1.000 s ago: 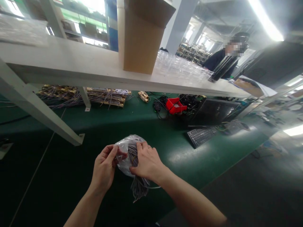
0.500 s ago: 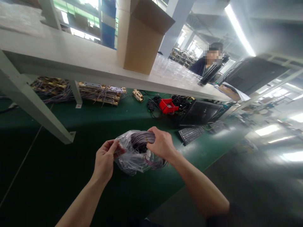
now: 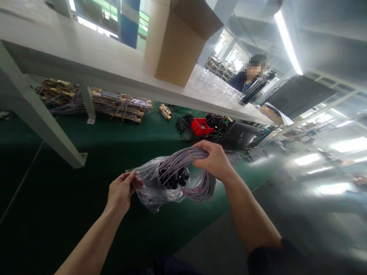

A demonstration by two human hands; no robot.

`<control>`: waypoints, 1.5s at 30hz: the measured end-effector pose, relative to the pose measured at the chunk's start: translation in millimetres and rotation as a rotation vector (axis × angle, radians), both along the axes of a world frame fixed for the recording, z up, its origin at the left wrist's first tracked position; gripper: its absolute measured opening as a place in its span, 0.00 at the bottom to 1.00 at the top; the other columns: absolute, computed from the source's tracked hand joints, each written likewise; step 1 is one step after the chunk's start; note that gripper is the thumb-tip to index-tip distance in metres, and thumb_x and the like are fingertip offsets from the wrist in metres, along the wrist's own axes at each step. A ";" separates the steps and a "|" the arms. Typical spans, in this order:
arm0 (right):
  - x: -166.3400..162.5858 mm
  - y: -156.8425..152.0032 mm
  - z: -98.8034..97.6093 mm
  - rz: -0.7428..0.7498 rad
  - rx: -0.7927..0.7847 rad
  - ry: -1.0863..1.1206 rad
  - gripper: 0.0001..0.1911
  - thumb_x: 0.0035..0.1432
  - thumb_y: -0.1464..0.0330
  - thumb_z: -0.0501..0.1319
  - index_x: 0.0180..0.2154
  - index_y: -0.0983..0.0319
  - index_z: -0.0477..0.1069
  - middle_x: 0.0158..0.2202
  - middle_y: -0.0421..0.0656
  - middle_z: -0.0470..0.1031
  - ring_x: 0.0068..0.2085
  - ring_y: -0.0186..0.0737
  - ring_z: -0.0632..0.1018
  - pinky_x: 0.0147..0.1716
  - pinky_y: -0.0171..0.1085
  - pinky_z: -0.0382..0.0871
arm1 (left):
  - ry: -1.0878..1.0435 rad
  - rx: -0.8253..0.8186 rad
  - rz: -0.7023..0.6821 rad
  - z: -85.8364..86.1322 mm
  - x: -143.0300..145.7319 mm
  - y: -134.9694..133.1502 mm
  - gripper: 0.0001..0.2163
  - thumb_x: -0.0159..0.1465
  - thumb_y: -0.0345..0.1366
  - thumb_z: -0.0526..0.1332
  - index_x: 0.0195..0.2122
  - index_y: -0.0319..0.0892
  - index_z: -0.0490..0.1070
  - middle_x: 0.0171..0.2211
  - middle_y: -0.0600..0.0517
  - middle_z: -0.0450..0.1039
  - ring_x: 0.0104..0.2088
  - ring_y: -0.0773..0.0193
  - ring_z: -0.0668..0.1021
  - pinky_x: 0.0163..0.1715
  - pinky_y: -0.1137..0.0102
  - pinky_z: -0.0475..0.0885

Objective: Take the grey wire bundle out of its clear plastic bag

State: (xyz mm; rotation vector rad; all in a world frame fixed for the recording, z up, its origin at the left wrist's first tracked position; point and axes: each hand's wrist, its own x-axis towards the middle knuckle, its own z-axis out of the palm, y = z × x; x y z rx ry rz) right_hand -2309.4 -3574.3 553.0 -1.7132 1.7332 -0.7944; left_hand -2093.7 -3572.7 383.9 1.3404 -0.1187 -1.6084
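Note:
My left hand (image 3: 120, 190) pinches the edge of a clear plastic bag (image 3: 151, 187) held above the green bench top (image 3: 120, 141). My right hand (image 3: 213, 159) grips a coiled bundle of grey-violet wires (image 3: 183, 164) that sticks halfway out of the bag's mouth. Black connectors (image 3: 175, 178) hang at the bundle's middle, just at the bag's opening. Looped wire ends (image 3: 200, 187) dangle below my right hand.
A white shelf (image 3: 94, 65) spans the bench with an open cardboard box (image 3: 177, 42) and clear plastic trays (image 3: 212, 84) on it. Under it lie wire harness stacks (image 3: 117, 105), a red part (image 3: 202, 126), black cables (image 3: 183, 124) and a dark monitor (image 3: 243, 133). Another person (image 3: 246, 76) works behind the shelf.
My right hand has drawn the wire bundle up and to the right, further out of the bag. My left hand kept hold of the bag and dropped slightly left.

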 end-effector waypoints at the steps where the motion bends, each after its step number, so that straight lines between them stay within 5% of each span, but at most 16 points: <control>1: -1.6 -1.0 -1.0 -0.016 0.006 -0.017 0.18 0.35 0.75 0.62 0.34 0.67 0.75 0.28 0.40 0.75 0.29 0.35 0.73 0.28 0.31 0.65 | -0.001 -0.003 0.003 1.5 0.0 0.0 0.03 0.64 0.22 0.59 0.37 0.31 0.70 0.25 0.48 0.70 0.22 0.64 0.73 0.20 0.74 0.74; 13: -51.4 -22.5 -34.0 -0.469 0.187 -0.388 0.15 0.26 0.76 0.65 0.25 0.67 0.71 0.14 0.37 0.67 0.14 0.30 0.64 0.11 0.29 0.59 | -0.041 -0.015 -0.053 0.3 0.7 12.6 0.05 0.62 0.23 0.63 0.37 0.36 0.74 0.31 0.50 0.74 0.27 0.65 0.76 0.22 0.76 0.76; 26: -59.5 -19.8 -42.6 -0.506 0.258 -0.508 0.11 0.31 0.79 0.64 0.23 0.67 0.69 0.13 0.37 0.66 0.13 0.29 0.63 0.09 0.28 0.61 | -0.025 -0.077 -0.083 -23.8 -2.4 10.1 0.05 0.62 0.23 0.63 0.38 0.35 0.73 0.30 0.47 0.73 0.27 0.62 0.76 0.24 0.74 0.76; 35: -59.8 -21.1 -44.6 -0.489 0.259 -0.511 0.10 0.31 0.79 0.65 0.23 0.67 0.68 0.14 0.37 0.66 0.14 0.30 0.64 0.09 0.28 0.62 | -0.037 -0.017 -0.091 -6.7 -0.5 10.9 0.06 0.62 0.22 0.62 0.39 0.35 0.74 0.32 0.48 0.73 0.28 0.63 0.76 0.24 0.74 0.77; 45: -60.2 -22.5 -46.6 -0.481 0.279 -0.510 0.10 0.30 0.79 0.65 0.22 0.67 0.69 0.13 0.38 0.65 0.13 0.30 0.63 0.09 0.28 0.62 | -0.052 -0.010 -0.088 -9.6 1.4 10.2 0.07 0.62 0.22 0.62 0.41 0.35 0.73 0.33 0.47 0.74 0.29 0.62 0.77 0.23 0.73 0.77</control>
